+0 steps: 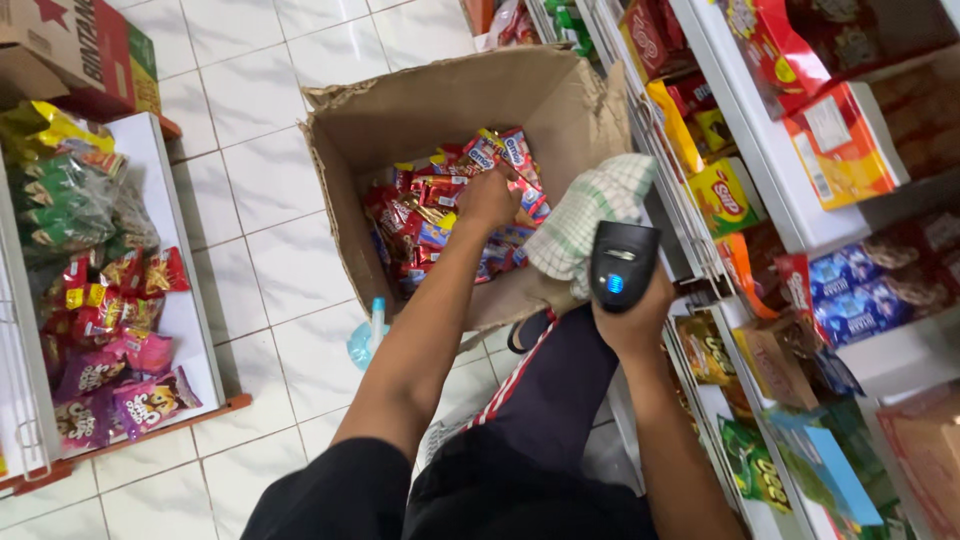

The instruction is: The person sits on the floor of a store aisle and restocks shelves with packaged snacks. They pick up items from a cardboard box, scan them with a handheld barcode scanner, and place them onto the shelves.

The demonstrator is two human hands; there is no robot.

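Head camera: left hand (490, 197) reaches into a cardboard box (380, 120) on the tiled floor, fingers closing on red snack packets (430, 205); right hand (632, 318) grips a black barcode scanner (622, 265) beside a checked cloth (590, 215).

- I looked down into a small shop aisle with a white tiled floor (270, 260).
- At frame right stood shelves (770, 170) of boxed snacks.
- At left, a rack (175, 300) held bagged snacks.
- A barcode scanner (622, 265) sat mid-frame.

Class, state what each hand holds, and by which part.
Right hand grips a black scanner by its lower body. Left hand reaches into snack packets; grip unclear.
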